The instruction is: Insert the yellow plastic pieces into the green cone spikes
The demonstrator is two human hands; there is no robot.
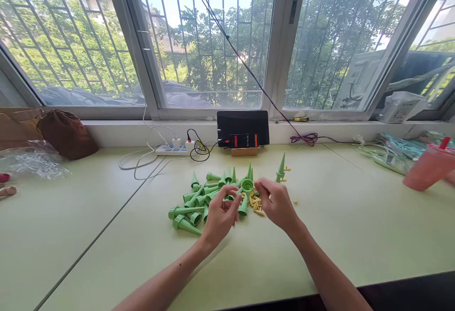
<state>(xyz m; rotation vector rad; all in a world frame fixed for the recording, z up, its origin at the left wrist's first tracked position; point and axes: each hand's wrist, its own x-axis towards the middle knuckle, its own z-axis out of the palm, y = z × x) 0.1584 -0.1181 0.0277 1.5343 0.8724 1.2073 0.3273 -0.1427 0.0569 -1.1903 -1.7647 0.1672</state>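
Note:
My left hand (222,212) pinches a green plastic watering spike (248,186) at its left side, with the spike's round open end facing me. Close by on the right, my right hand (278,203) is closed at the spike's rim; whatever its fingertips hold is hidden. Small yellow valve pieces (256,203) lie in a heap between and behind the hands. To the left spreads a pile of loose green spikes (192,202), some partly covered by my left hand. Beyond my right hand, a green spike with yellow side pieces (280,169) stands point up.
A phone (243,140) leans against a dark tablet (242,123) at the back. Left of it are a power strip (172,150) and loose cables. A brown bag (67,133) sits far left, a pink cup (430,166) far right. One yellow piece (295,202) lies apart.

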